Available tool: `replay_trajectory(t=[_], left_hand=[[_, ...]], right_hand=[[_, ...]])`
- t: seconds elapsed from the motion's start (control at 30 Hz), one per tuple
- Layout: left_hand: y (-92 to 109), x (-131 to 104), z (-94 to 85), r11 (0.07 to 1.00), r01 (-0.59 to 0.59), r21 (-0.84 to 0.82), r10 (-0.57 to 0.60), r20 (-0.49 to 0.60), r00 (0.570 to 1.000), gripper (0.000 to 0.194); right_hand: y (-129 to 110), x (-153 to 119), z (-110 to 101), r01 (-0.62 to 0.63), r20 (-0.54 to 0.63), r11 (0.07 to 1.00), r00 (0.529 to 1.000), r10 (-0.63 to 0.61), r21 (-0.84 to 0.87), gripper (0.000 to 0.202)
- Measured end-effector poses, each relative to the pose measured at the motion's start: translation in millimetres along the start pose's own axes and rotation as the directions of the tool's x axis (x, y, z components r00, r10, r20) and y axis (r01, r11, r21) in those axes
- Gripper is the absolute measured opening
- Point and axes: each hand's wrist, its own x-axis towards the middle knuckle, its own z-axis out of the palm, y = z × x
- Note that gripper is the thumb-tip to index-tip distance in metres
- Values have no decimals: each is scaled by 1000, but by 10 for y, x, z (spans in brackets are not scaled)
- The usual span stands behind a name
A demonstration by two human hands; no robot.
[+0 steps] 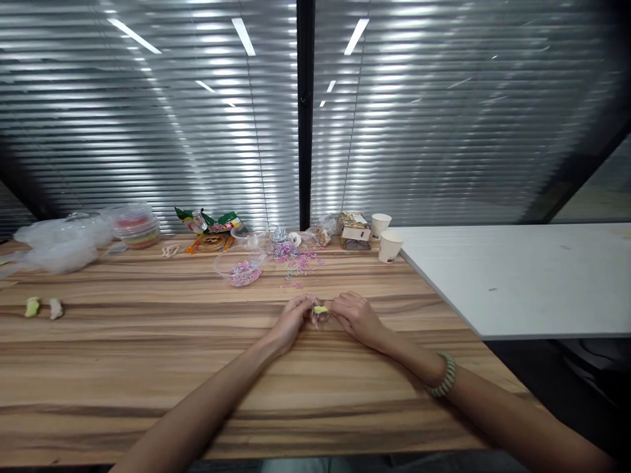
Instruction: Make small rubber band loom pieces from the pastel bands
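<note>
At front centre of the brown wood-grain worktop (148, 368): small bright-yellow, soft-looking piece (320, 309), between both hands, above crumpled pale, see-through material (315, 321).
Left grip (290, 320): closed at the fingertips on the pale material; exact contact partly hidden.
Right grip (355, 318): apparently pinching the right end of the yellow piece.
Fingertip work: best steadied on the left, pressed lightly from the right; likely to squash or tear if squeezed hard. Keep low over the worktop, clear of the round transparent plastic tub (240, 268) behind, with small pink and bluish bits (245, 274) inside.
Print: coloured mark on the front white paper cup (391, 246) and lettering on the shiny green packet (229, 222), both too small to read.
</note>
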Motion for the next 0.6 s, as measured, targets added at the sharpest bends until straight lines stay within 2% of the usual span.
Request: replay_trajectory(t=[0.1,0.27,0.33,0.47,0.6], left_hand=[[12,-12,-14,998,-20,67,23,-46,999,24],[-2,-15,-43,976,-39,215,35,24,999,31],[10,-12,-57,942,-106,319,97,46,994,30],[72,-32,-59,796,-279,537,284,75,956,28],[103,-60,-32,745,-338,576,374,59,926,27]], right_hand=[[18,0,-13,1,44,995,999,3,-103,17],[6,-19,-4,2,44,984,999,6,-178,18],[-1,-26,4,14,28,987,1000,-9,-160,19],[-2,-32,12,8,-19,997,1000,-9,-75,19],[13,-30,14,-27,-66,999,997,26,-22,22]])
